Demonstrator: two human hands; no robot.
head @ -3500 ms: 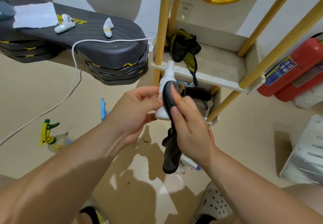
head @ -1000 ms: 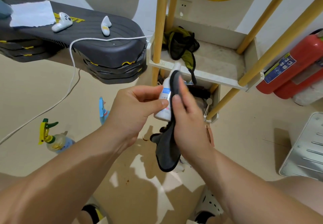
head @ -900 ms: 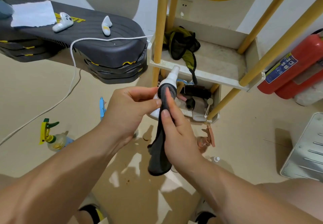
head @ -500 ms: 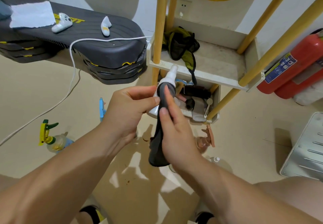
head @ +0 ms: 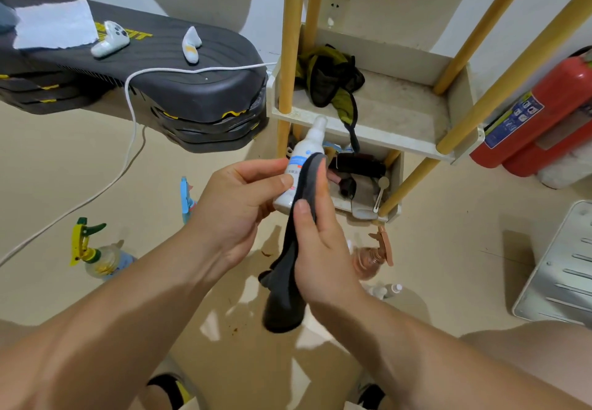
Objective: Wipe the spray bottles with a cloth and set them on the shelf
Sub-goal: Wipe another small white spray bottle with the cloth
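Note:
My left hand [head: 238,204] grips a small white spray bottle [head: 301,161] with a blue and red label, held tilted in front of the shelf. My right hand [head: 320,249] presses a dark grey cloth [head: 288,281] against the bottle's right side; the cloth hangs down below my hand. The white shelf [head: 384,135] with yellow posts stands just behind the bottle. On the floor lie a clear bottle with a yellow-green trigger [head: 96,256], a blue sprayer [head: 185,195], a pink trigger bottle [head: 371,259] and a small clear bottle [head: 386,290].
A dark green bag [head: 330,83] lies on the upper shelf tier; the lower tier holds clutter. A black stepper stack [head: 144,73] with a white cable sits at the left. Red fire extinguishers [head: 544,115] lean at the right, a metal tray [head: 563,268] beyond them.
My right hand has slid the cloth from the bottle's neck down along its body. The bottle stays in my left hand, turned slightly.

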